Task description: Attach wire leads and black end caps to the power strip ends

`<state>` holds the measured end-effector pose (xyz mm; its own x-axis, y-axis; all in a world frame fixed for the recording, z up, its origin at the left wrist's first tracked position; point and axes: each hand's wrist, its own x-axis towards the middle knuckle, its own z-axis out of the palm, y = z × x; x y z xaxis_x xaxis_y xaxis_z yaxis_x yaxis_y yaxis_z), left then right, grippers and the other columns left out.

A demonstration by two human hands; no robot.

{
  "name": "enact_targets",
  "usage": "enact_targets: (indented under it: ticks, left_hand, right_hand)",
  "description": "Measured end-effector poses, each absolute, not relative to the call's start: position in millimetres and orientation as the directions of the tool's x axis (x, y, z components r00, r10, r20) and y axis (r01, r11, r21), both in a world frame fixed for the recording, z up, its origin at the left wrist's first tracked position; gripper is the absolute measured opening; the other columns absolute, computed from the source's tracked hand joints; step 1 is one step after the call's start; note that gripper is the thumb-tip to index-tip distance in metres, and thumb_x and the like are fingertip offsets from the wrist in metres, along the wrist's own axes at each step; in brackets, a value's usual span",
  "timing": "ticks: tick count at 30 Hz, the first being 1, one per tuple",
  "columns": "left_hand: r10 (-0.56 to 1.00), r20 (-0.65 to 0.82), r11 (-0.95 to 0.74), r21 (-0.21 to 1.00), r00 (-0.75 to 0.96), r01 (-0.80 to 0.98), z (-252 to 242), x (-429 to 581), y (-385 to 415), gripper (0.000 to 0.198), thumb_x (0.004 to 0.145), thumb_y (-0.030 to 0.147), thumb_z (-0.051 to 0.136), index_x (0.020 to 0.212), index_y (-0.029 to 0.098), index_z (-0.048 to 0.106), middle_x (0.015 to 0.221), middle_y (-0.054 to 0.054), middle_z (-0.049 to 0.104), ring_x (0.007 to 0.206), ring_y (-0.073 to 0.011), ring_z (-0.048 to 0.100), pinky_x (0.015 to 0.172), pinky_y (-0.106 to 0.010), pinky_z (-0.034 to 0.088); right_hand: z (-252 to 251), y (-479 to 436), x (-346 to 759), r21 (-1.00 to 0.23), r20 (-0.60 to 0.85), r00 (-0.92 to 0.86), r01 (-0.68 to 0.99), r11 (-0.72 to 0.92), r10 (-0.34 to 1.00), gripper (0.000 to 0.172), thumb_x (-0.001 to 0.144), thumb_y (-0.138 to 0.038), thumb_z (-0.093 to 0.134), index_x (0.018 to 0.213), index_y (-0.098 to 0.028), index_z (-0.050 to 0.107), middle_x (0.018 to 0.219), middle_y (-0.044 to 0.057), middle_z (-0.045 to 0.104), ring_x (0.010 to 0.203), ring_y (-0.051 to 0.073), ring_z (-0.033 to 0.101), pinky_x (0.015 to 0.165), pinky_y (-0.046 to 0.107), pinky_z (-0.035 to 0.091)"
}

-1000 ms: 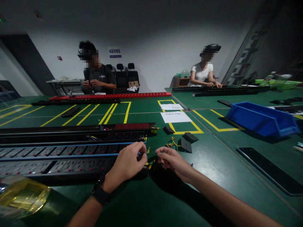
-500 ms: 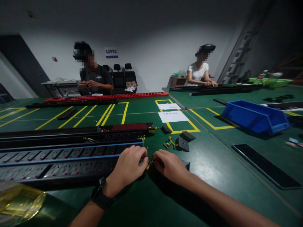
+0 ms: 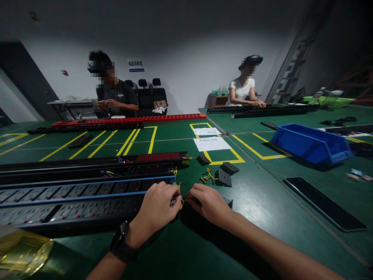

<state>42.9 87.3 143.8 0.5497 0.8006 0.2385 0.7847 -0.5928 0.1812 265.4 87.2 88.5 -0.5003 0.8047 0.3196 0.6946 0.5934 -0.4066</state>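
A long black power strip [image 3: 72, 198] with several sockets and blue edging lies across the green table on my left. Its right end sits under my hands. My left hand [image 3: 159, 210], with a black watch on the wrist, is curled with fingers pinched at that end. My right hand [image 3: 208, 204] is also curled, fingertips almost touching the left ones. Between them show small yellow-tipped wires [image 3: 181, 203]; both hands pinch at these.
More black strips [image 3: 87, 165] lie behind the near one. Small black end caps [image 3: 224, 177] and a loose wire bundle [image 3: 207, 176] sit beyond my right hand. There is a blue bin [image 3: 311, 144] at right, a black flat plate [image 3: 323, 202], and a yellowish bag [image 3: 20, 252] at lower left. Two people work at far tables.
My hands came together: the right hand moved left to meet the left at the strip's end. The view drifted slightly.
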Motion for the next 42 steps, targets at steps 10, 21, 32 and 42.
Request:
enact_targets:
  ticks: [10,21,32,42]
  left_hand:
    - [0.765,0.268,-0.618,0.049,0.586,0.785,142.0,47.0,83.1,0.014,0.1,0.012,0.061,0.092,0.02,0.07,0.088,-0.007,0.073,0.088,-0.0304,0.064,0.077,-0.042,0.042]
    - [0.738,0.239,-0.644,-0.031,0.631,0.765,144.0,47.2,81.9,0.02,0.101,0.013,0.058,0.086,0.02,0.069,0.083,-0.008,0.073,0.081,-0.0286,0.064,0.072,-0.04,0.041]
    - [0.718,0.259,-0.664,-0.023,0.646,0.748,139.7,47.0,83.5,0.022,0.102,0.016,0.059,0.083,0.019,0.071,0.082,-0.008,0.074,0.082,-0.0292,0.066,0.074,-0.042,0.042]
    - [0.696,0.256,-0.693,-0.005,0.671,0.721,139.8,48.3,82.1,0.016,0.1,0.018,0.059,0.089,0.019,0.071,0.087,-0.008,0.073,0.089,-0.0311,0.064,0.077,-0.046,0.043]
  right_hand:
    - [90.9,87.6,267.4,-0.409,0.346,-0.52,0.666,0.624,0.781,0.013,0.099,-0.011,0.067,0.101,-0.021,0.075,0.099,0.006,0.073,0.089,0.021,0.068,0.077,0.03,0.047]
    - [91.5,87.3,266.1,-0.402,0.336,-0.524,0.672,0.622,0.783,0.014,0.099,-0.01,0.067,0.102,-0.021,0.076,0.096,0.005,0.073,0.087,0.021,0.068,0.075,0.03,0.047]
    - [89.7,89.6,268.7,-0.363,0.319,-0.546,0.684,0.632,0.774,0.013,0.1,-0.012,0.068,0.096,-0.022,0.076,0.094,0.004,0.072,0.083,0.019,0.065,0.071,0.028,0.043]
    - [93.0,87.7,267.9,-0.358,0.325,-0.55,0.682,0.638,0.769,0.016,0.1,-0.01,0.064,0.096,-0.02,0.075,0.094,0.005,0.072,0.082,0.02,0.065,0.071,0.03,0.043]
